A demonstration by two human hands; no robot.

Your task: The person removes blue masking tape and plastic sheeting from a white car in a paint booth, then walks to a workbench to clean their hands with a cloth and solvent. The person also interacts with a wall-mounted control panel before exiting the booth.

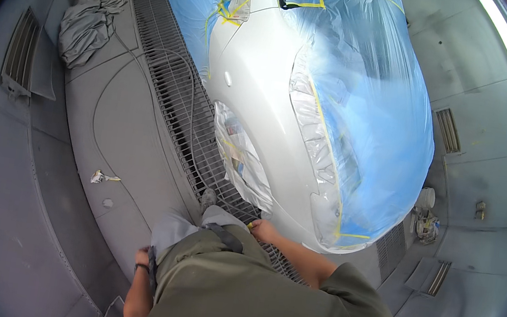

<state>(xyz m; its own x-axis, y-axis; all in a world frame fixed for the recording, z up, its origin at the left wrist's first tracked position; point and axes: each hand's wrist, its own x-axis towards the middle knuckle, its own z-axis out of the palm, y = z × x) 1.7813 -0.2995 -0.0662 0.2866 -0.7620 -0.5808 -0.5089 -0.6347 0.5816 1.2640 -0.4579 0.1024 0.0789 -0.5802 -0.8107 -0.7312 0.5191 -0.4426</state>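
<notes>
Head view: a small yellow piece (250,225) is being pinched by the closed right hand (265,231) near the white car (259,72), partly being covered by blue plastic (393,133). Left hand (142,256) is being held curled beside the hip; contents cannot be told.

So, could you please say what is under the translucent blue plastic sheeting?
A glossy white car is partly under the sheeting; its side panel shows bare, but covered parts cannot be made out clearly.
</notes>
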